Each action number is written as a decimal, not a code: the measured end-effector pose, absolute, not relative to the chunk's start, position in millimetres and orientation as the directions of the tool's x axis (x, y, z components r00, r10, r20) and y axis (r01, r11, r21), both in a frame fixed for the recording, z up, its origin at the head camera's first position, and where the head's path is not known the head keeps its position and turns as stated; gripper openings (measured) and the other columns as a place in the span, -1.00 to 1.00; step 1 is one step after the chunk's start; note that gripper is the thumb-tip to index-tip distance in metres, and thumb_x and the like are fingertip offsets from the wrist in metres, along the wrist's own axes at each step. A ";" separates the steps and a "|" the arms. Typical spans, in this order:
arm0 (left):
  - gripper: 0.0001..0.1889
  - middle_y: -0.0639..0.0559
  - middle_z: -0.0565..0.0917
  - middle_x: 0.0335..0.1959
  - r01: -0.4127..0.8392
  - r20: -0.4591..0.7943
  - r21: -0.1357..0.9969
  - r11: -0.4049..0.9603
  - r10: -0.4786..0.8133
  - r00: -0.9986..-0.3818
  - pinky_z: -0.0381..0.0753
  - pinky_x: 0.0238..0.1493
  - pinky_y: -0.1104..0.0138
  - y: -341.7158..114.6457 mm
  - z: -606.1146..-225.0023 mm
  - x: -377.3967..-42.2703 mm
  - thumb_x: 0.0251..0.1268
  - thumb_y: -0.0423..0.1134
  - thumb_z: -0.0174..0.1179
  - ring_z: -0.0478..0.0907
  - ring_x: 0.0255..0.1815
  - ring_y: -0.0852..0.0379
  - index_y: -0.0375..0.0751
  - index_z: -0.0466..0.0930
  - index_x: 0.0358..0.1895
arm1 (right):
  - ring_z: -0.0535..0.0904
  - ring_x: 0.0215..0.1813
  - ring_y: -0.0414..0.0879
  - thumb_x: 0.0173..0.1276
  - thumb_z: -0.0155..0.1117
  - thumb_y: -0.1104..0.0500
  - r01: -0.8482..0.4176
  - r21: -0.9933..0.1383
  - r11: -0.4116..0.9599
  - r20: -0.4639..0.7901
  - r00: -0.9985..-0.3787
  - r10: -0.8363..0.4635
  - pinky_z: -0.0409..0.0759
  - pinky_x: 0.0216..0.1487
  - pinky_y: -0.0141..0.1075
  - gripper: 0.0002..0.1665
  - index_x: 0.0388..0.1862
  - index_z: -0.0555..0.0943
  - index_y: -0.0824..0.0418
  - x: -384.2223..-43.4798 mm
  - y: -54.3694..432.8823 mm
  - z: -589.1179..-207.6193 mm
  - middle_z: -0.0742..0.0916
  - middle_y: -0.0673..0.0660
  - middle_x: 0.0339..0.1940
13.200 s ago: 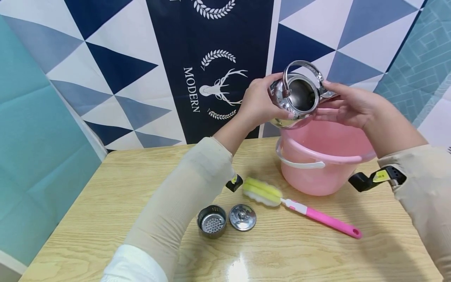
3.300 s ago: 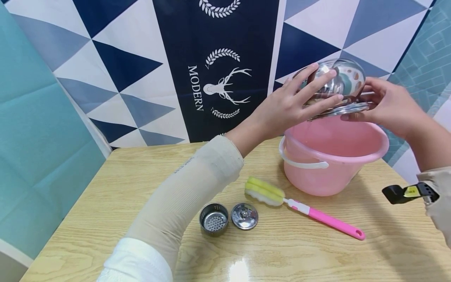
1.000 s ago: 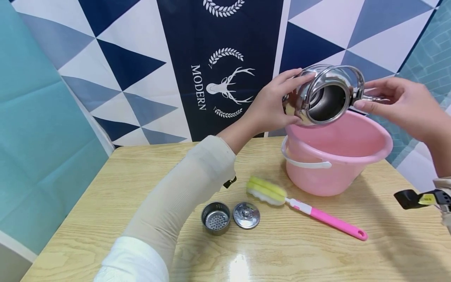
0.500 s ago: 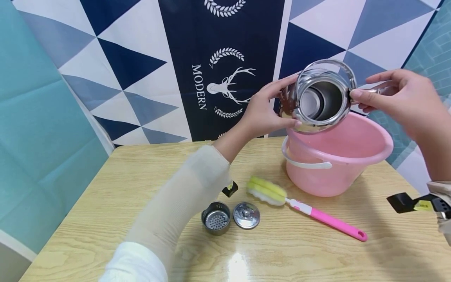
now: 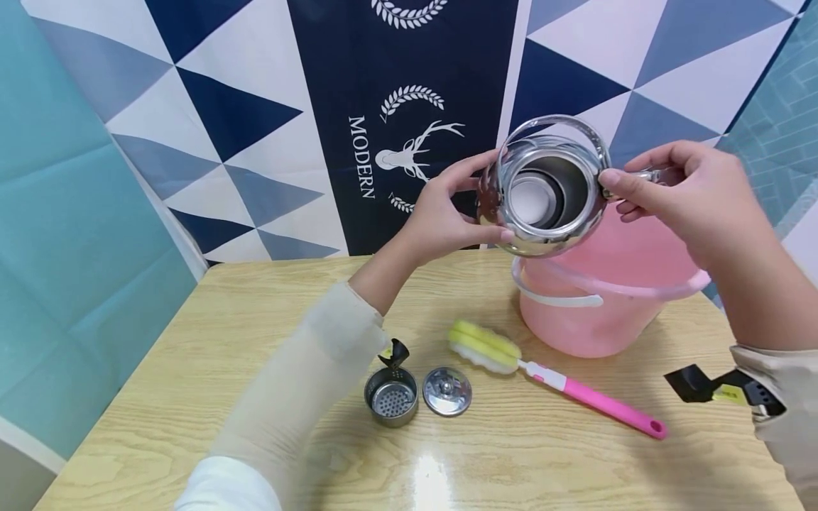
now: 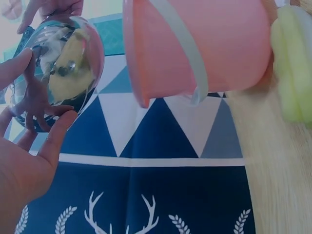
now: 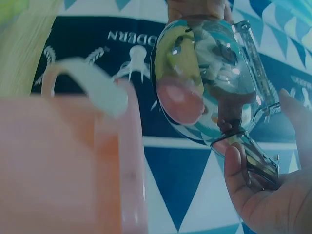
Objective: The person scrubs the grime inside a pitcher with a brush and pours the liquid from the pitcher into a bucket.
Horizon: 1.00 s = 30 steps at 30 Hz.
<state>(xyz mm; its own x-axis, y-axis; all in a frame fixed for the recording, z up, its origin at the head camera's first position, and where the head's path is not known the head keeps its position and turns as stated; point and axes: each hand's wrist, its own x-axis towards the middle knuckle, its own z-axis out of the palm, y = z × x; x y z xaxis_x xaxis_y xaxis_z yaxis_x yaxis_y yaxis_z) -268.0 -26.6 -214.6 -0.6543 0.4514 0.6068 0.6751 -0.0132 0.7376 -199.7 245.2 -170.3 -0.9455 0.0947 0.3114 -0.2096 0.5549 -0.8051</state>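
Note:
A shiny steel teapot [image 5: 543,246] is held in the air by both hands, in front of the pink bucket's left rim. Its arched handle stands up, and its lidless mouth faces the head camera, showing a bare metal inside. My left hand [image 5: 441,220] grips the body from the left, thumb below the mouth; the left wrist view shows its fingers spread round the rounded teapot [image 6: 73,63]. My right hand [image 5: 696,191] pinches the spout on the right, with the thumb near the spout's root. In the right wrist view this spout [image 7: 261,165] lies between thumb and fingers.
The pink bucket [image 5: 575,330] with a white handle stands at the back right of the wooden table [image 5: 255,333]. In front lies a sponge brush [image 5: 588,395] with a pink handle. A strainer basket [image 5: 392,415] and a round lid [image 5: 447,392] sit left of it.
The teapot was tipped mouth-down over the bucket about three seconds ago. Since then it has turned its mouth toward the head camera and moved left, both hands still holding it.

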 end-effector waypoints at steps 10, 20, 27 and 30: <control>-0.06 0.13 0.44 0.30 0.641 0.564 0.767 0.015 0.459 -0.686 0.72 -0.21 0.19 -60.4 -222.6 -260.7 -0.14 -0.43 0.55 0.49 0.13 0.19 -0.10 0.32 0.43 | 0.66 -0.48 -0.21 0.24 0.43 -0.07 -0.241 -0.808 0.537 0.318 -0.947 0.054 0.58 -0.35 -0.55 -0.54 -0.12 0.49 0.19 -196.9 213.8 -181.4 0.71 -0.10 -0.50; -0.08 0.14 0.43 0.31 0.588 0.505 0.806 0.068 0.439 -0.743 0.70 -0.18 0.18 -90.7 -237.0 -251.8 -0.10 -0.43 0.52 0.46 0.15 0.13 -0.07 0.31 0.44 | 0.68 -0.40 -0.15 0.12 0.39 -0.34 -0.193 -0.766 0.613 0.285 -0.957 0.055 0.62 -0.34 -0.45 -0.29 -0.08 0.47 0.19 -197.1 183.0 -195.4 0.72 0.05 -0.33; -0.09 0.12 0.40 0.35 0.542 0.458 0.837 0.075 0.447 -0.768 0.69 -0.14 0.15 -110.4 -251.6 -248.7 -0.07 -0.45 0.48 0.41 0.20 0.06 -0.06 0.30 0.45 | 0.65 -0.42 -0.13 0.11 0.37 -0.38 -0.211 -0.756 0.619 0.280 -0.960 0.015 0.63 -0.41 -0.37 -0.25 -0.11 0.47 0.23 -201.8 164.9 -210.5 0.68 0.11 -0.16; -0.09 0.14 0.37 0.37 0.523 0.435 0.847 0.093 0.444 -0.784 0.69 -0.13 0.14 -118.8 -256.4 -246.5 -0.05 -0.46 0.47 0.40 0.21 0.06 -0.07 0.29 0.46 | 0.65 -0.42 -0.10 0.12 0.36 -0.38 -0.220 -0.772 0.597 0.264 -0.964 -0.014 0.65 -0.40 -0.35 -0.25 -0.10 0.49 0.22 -203.5 157.6 -216.5 0.71 0.10 -0.15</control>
<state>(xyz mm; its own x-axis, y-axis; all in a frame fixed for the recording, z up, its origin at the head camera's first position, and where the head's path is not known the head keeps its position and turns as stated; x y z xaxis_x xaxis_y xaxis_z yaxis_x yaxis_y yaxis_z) -246.5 -118.8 -256.4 -0.7836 0.4441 0.4345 0.5228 0.0935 0.8473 -203.5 157.6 -216.5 -0.9645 -0.0140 0.2638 -0.2198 0.5968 -0.7717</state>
